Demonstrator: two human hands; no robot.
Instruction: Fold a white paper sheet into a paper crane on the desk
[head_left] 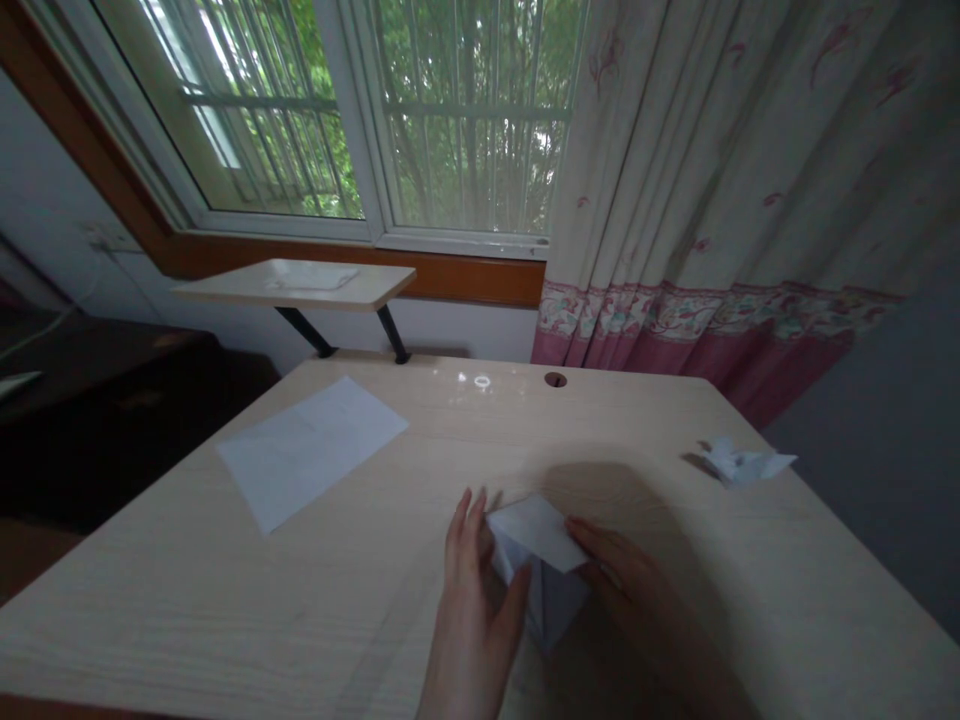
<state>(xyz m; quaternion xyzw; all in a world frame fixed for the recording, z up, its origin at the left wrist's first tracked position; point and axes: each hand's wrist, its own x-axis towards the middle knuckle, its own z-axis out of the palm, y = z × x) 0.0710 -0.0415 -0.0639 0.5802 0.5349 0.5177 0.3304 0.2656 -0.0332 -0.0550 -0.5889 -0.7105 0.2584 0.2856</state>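
A partly folded sheet of white paper (pixel 559 605) sits on the table in front of me, with a flap raised across its upper part. My left hand (pixel 480 605) is at its left side, fingers along the left edge and thumb on the front of the paper. At the right corner of the flap, my right hand (pixel 626 575) pinches the paper between thumb and fingers. Part of the lower right side is in shadow. A finished-looking folded paper figure (pixel 746 463), perhaps a bird, rests near the table's right edge.
A flat white sheet (pixel 313 450) lies on the left of the pale wooden table (pixel 225 610). A small raised shelf (pixel 375 288) with a white tray (pixel 311 275) stands at the back left. A round cable hole (pixel 556 380) is near the back edge, below the curtain (pixel 675 200).
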